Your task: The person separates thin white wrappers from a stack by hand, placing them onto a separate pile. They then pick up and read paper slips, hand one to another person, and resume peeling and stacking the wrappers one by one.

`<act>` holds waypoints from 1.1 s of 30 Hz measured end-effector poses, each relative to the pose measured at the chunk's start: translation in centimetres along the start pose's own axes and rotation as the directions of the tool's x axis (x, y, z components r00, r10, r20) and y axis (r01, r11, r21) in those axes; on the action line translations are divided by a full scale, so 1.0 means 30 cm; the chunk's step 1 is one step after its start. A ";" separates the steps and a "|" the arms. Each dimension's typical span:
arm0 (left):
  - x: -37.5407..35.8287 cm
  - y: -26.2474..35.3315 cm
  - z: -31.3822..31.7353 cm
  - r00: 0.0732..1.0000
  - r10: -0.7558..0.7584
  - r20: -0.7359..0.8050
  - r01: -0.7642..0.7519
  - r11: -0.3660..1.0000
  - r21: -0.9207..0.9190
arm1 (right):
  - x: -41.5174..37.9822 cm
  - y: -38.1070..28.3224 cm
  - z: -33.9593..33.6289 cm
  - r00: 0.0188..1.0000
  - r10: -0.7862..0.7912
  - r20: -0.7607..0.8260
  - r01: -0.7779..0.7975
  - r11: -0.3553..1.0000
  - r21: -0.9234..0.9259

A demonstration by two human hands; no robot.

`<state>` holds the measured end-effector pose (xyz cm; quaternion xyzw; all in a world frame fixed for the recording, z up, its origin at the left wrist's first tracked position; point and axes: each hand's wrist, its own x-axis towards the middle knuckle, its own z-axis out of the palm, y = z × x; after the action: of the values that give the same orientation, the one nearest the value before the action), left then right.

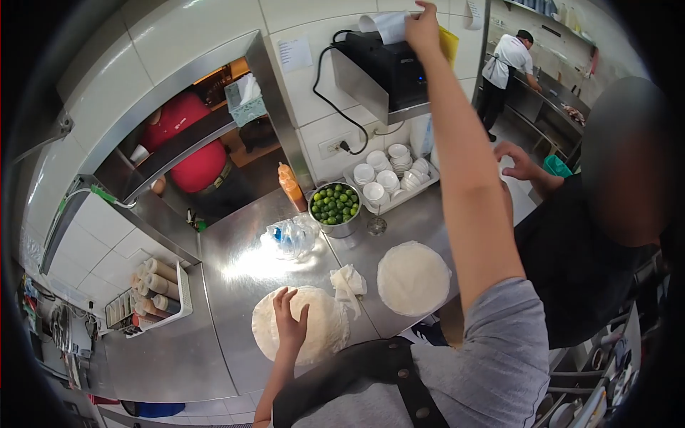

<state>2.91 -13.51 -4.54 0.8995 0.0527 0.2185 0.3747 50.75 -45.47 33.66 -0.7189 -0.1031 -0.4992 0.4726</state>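
Note:
My right hand [422, 32] is stretched up to the black receipt printer [378, 60] on its wall bracket, fingers closed at the edge of the white receipt paper [391, 27] curling out of the top. A yellow sheet [448, 46] shows just behind that hand. Low over the counter, my left hand [290, 319] has its fingers spread and holds nothing. Beneath it lies a round, pale flatbread-like disc [325, 332]. A second pale disc [414, 278] lies to the right, with a crumpled white cloth [348, 282] between the two.
Behind the discs stand a metal pot of limes [334, 227], an orange sauce bottle [291, 187], a clear plastic bag [292, 237] and a tray of white cups [399, 203]. A bottle basket [187, 303] sits left. One person [571, 235] stands close at right.

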 end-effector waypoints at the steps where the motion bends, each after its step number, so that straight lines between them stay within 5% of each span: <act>1: 0.024 0.013 0.002 1.000 0.014 -0.002 -0.015 0.999 -0.030 | -0.067 -0.068 -0.016 0.978 -0.105 -0.180 0.142 0.968 0.206; 2: 0.048 0.043 0.003 0.999 0.021 -0.026 -0.023 0.998 -0.055 | -0.166 -0.182 -0.071 0.968 -0.101 -0.228 0.160 0.953 0.258; 3: 0.075 0.073 0.003 0.999 0.041 -0.028 -0.043 0.997 -0.068 | -0.253 -0.258 -0.100 0.957 -0.159 -0.242 0.265 0.817 0.512; 7: 0.203 0.202 -0.020 0.992 0.127 0.008 -0.123 0.971 -0.205 | -0.637 -0.395 -0.123 0.955 -0.223 -0.195 0.296 0.703 0.647; 10: 0.332 0.244 -0.059 0.974 0.225 0.034 -0.201 0.921 -0.334 | -0.935 -0.482 -0.161 0.984 -0.139 0.109 0.003 0.634 0.773; 12: 0.407 0.263 -0.091 0.969 0.206 0.135 -0.061 0.730 -0.681 | -1.074 -0.501 -0.184 0.957 -0.144 0.252 -0.123 0.585 0.801; 14: 0.464 0.284 -0.106 0.941 0.307 0.140 0.012 0.383 -0.924 | -1.174 -0.486 -0.206 0.770 -0.169 0.615 -0.416 0.598 0.685; 16: 0.474 0.376 -0.138 0.965 0.093 0.247 0.216 0.255 -0.942 | -1.224 -0.436 -0.234 0.703 -0.168 0.691 -0.423 0.681 0.597; 19: 0.488 0.292 -0.086 0.957 0.167 0.238 0.259 -0.114 -0.959 | -1.269 -0.394 -0.285 0.661 -0.113 0.742 -0.537 0.619 0.573; 22: 0.496 0.296 -0.071 0.949 0.032 0.313 0.314 -0.026 -0.949 | -1.292 -0.377 -0.348 0.553 -0.026 0.833 -0.595 0.688 0.416; 24: 0.506 0.297 -0.064 0.946 -0.002 0.325 0.324 -0.092 -0.942 | -1.308 -0.382 -0.373 0.493 0.031 0.869 -0.653 0.674 0.346; 26: 0.507 0.274 -0.042 0.875 -0.250 0.415 0.407 -0.086 -0.909 | -1.334 -0.378 -0.380 0.475 0.017 0.880 -0.644 0.688 0.335; 28: 0.499 0.266 -0.031 0.846 -0.340 0.410 0.419 -0.051 -0.907 | -1.357 -0.368 -0.375 0.460 0.010 0.888 -0.636 0.702 0.322; 30: 0.483 0.263 -0.017 0.941 -0.335 -0.046 0.051 0.277 -0.960 | -1.375 -0.356 -0.368 0.509 0.101 0.855 -0.655 0.690 0.308; 33: 0.494 0.208 -0.095 0.842 -0.360 -0.401 -0.192 0.494 -0.848 | -1.408 -0.327 -0.355 0.567 0.207 0.797 -0.651 0.705 0.280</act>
<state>14.57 -12.28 6.83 0.4864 0.0834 0.4345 0.7535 17.77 -34.90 5.48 -0.6875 -0.2284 0.0118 0.6892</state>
